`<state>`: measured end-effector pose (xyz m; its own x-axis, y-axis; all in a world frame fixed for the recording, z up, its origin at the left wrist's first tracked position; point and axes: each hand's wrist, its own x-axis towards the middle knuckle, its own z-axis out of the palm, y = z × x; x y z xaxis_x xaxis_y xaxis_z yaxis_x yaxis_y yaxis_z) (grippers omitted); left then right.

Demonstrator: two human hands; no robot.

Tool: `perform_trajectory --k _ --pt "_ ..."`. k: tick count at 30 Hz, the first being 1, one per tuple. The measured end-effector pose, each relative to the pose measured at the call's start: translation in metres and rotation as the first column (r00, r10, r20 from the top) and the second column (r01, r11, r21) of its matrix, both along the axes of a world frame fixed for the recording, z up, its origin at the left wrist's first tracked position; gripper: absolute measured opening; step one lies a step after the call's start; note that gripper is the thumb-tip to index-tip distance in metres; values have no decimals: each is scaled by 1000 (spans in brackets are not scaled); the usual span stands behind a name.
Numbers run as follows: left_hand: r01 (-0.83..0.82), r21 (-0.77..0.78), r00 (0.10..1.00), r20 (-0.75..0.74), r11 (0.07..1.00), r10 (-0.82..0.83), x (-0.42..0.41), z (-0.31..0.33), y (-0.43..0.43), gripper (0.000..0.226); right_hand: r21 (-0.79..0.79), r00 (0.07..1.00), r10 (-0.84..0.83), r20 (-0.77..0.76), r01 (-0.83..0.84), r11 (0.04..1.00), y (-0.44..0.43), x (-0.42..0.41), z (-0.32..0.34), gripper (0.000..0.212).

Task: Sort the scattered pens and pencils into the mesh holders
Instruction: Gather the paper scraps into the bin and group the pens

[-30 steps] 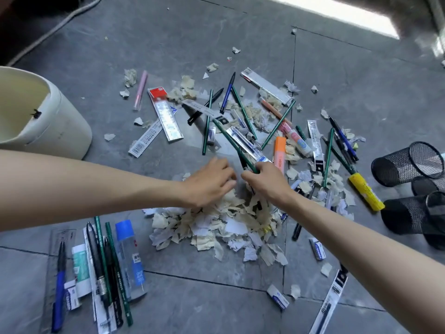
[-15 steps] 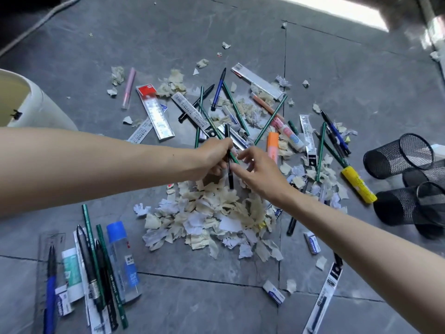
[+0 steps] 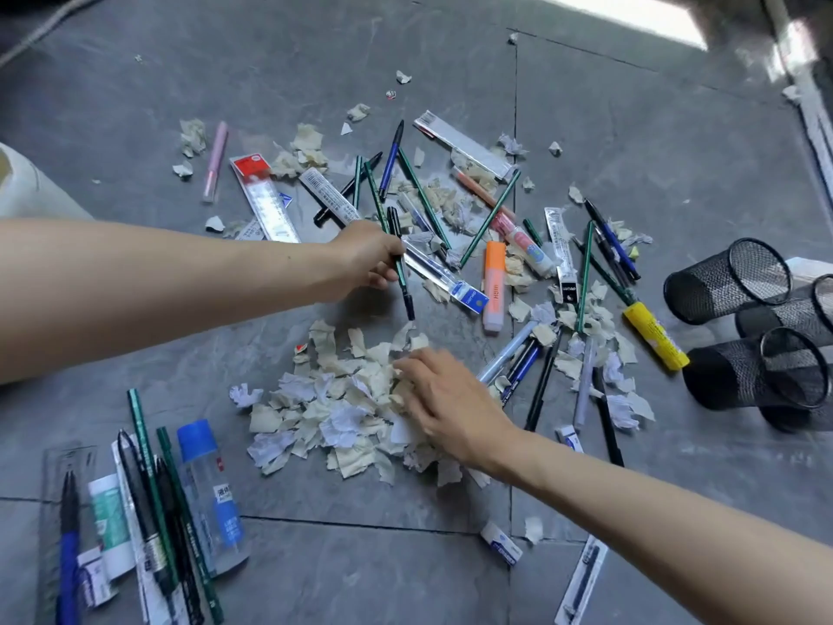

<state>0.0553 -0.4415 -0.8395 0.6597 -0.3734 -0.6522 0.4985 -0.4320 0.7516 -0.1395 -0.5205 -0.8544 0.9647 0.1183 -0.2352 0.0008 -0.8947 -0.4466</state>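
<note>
Taking over pen (image 3: 406,291) & pencil (image 3: 376,196), left grip (image 3: 369,260) is pinching both; right grip (image 3: 450,399), flat, empty, is probing scraps (image 3: 333,399).

floor (image 3: 631,182): grey tiles, faint marbling. paper scraps (image 3: 342,412), near centre: cream, white. mesh holders (image 3: 721,284), right: black. highlighter (image 3: 493,286): orange. glue stick (image 3: 656,336), right: yellow. slim pen (image 3: 215,162), far left: pink. bottle (image 3: 212,493), near left: clear, blue cap. pencils (image 3: 143,444): green. centre pen (image 3: 409,306): black.

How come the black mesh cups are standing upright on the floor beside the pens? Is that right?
Not quite. The black mesh cups are on the floor beside the pens, but they lie on their sides, not upright. The head view shows it.
</note>
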Motion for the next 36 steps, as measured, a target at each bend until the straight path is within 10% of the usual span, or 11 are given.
perform_trajectory --k 10,20,28,32,36 --pt "92 359 927 309 929 -212 15 -9 -5 29 -10 941 -338 -21 338 941 -28 44 -5 52" --pt "207 494 505 686 845 -525 -22 -3 13 38 3 953 -280 -113 282 959 -22 56 -12 61" --pt "233 479 493 692 846 -528 -85 -28 87 41 51 991 86 -103 -81 995 2 -22 -4 57" --pt "301 546 611 519 782 -597 -97 -39 110 56 28 985 -172 -15 172 985 -18 -35 1 56" --pt "736 380 412 406 561 -816 -125 -40 115 68 -35 942 -337 11 337 941 -45 -28 2 67"
